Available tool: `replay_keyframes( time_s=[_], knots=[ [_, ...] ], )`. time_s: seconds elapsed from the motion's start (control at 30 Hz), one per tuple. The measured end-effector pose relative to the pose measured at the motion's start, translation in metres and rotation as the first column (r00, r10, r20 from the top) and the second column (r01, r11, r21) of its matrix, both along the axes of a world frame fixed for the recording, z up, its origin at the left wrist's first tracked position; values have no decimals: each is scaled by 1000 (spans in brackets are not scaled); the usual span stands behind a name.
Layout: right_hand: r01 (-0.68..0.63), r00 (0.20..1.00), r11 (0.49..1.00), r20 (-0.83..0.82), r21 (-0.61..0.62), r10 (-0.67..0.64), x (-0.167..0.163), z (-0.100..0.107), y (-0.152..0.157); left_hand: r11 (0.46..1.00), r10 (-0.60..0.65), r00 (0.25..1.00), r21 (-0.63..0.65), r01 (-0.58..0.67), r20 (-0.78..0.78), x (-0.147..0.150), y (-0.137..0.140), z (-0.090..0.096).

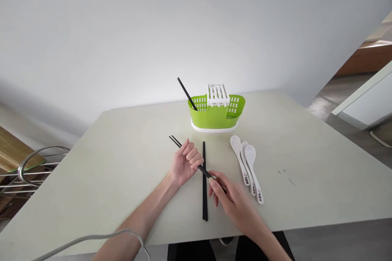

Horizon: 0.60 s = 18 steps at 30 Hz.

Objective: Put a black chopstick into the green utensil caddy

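My left hand (pixel 187 162) is closed around the middle of a pair of black chopsticks (pixel 204 171), their thin tips poking out past the thumb to the upper left. The thick ends are pinched by my right hand (pixel 228 195), between thumb and fingers. Beneath the held pair, another pair of black chopsticks (pixel 205 204) lies lengthwise on the table. Three white spoons (pixel 250 165) rest side by side to the right of my hands. Behind stands a green cutlery basket (pixel 214 119) with a black pair of chopsticks (pixel 186 93) leaning in its left compartment.
A white slotted piece (pixel 218 94) tops the basket's middle. The pale table (pixel 137 138) meets a white wall (pixel 153 28). A grey cable (pixel 101 236) crosses the lower left. A metal rack (pixel 45 165) with a wooden board (pixel 18 149) stands left of the table.
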State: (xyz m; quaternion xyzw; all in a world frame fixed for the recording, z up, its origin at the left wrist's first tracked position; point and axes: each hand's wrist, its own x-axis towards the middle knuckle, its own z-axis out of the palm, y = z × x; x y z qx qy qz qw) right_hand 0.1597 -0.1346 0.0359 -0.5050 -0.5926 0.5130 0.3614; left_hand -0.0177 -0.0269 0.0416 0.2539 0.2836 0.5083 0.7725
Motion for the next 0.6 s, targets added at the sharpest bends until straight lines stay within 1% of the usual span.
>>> replay_keyframes(
  time_s=[0.07,0.13,0.2,0.23,0.3,0.37,0.4,0.47,0.6],
  knots=[
    [-47,995,996,-86,-71,41,-1,-2,2,1000,-28,999,5,28,23,1,0,1],
    [-28,991,994,-132,-104,14,1,-4,3,998,-60,998,24,60,17,2,0,2],
    [7,990,994,-140,-113,-23,4,-8,4,994,-84,996,67,87,-37,4,0,3],
    [23,990,993,-136,-113,-38,6,-10,5,991,-84,992,98,93,-90,5,1,3],
    [55,990,992,-124,-112,-69,11,-14,5,981,-39,969,174,83,-245,5,1,2],
    [87,988,989,-116,-120,-101,17,-18,5,966,40,913,250,68,-405,4,2,-2],
    [104,986,987,-117,-125,-119,19,-20,5,959,67,887,274,69,-457,3,3,-4],
    [133,981,982,-125,-131,-149,23,-23,5,952,81,865,294,80,-495,0,4,-7],
    [164,975,978,-130,-126,-180,24,-24,3,951,90,864,301,73,-495,-3,6,-11]
  ],
)
